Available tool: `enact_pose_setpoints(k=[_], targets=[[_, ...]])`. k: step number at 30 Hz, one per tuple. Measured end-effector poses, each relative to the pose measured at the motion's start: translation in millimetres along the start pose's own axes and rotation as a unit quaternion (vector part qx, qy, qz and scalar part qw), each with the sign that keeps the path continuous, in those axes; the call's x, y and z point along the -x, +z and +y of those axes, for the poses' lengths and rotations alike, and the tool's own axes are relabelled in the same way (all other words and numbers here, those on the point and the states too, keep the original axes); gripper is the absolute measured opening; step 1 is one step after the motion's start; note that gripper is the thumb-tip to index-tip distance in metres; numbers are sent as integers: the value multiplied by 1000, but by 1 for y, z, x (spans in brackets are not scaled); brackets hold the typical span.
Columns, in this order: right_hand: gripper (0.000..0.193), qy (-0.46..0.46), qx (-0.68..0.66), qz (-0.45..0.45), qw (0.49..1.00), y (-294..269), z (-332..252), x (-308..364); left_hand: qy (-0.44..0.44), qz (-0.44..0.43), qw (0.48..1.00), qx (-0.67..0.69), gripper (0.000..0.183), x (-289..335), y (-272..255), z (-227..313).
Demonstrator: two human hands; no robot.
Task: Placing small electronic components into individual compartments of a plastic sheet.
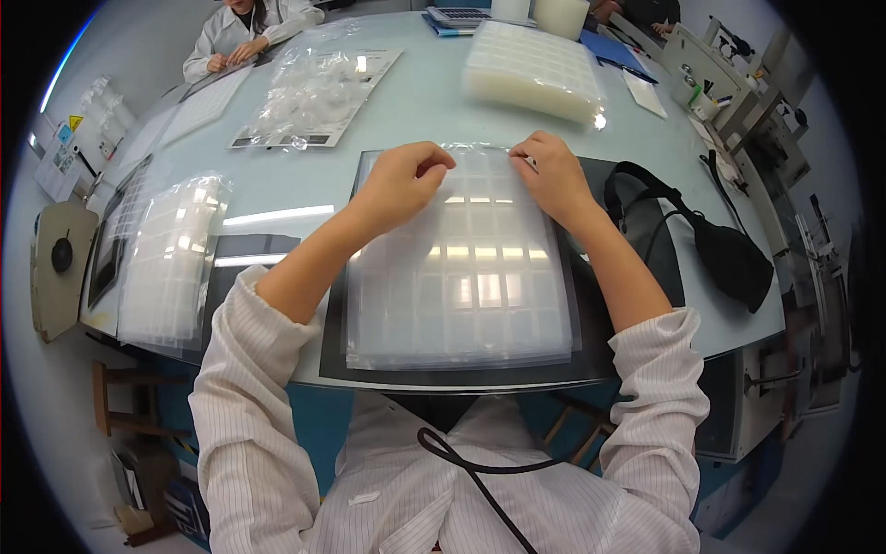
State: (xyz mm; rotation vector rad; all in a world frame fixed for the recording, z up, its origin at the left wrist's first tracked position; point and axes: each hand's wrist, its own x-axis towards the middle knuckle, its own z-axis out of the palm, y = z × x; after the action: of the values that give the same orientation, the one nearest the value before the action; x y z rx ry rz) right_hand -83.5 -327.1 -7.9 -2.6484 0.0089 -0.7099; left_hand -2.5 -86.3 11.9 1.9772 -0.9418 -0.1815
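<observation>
A stack of clear plastic pocket sheets point(461, 305), marked off in a grid, lies flat in front of me on a dark mat. My left hand point(406, 183) is at the far left part of the stack, its fingers curled and closed at the top edge. Across from it, my right hand point(554, 177) pinches near the far right corner of the sheets. The fingertips of both hands are partly hidden, and how many sheets they grip does not show. Glare from overhead lights covers the middle of the stack.
A second pile of clear pocket sheets point(171, 254) lies at the left. A thick stack of pale gridded sheets point(535, 69) sits at the back. Crumpled clear plastic point(318, 92) rests on printed paper. A black pouch point(734, 258) lies right. A person in white point(245, 37) works across the table.
</observation>
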Motion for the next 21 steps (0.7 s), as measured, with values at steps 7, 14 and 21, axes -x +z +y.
enact_pose_setpoints(k=[7, 14, 21], targets=[[10, -30, -8, 22, 999, -8, 4, 4, 24, 24, 999, 23, 18, -12, 31, -9], [8, -18, 0, -8, 1000, -7, 6, 1, 7, 25, 999, 31, 18, -7, 31, -11], [7, -52, 10, 26, 998, -5, 9, 1, 32, 33, 999, 19, 17, -8, 32, -12]])
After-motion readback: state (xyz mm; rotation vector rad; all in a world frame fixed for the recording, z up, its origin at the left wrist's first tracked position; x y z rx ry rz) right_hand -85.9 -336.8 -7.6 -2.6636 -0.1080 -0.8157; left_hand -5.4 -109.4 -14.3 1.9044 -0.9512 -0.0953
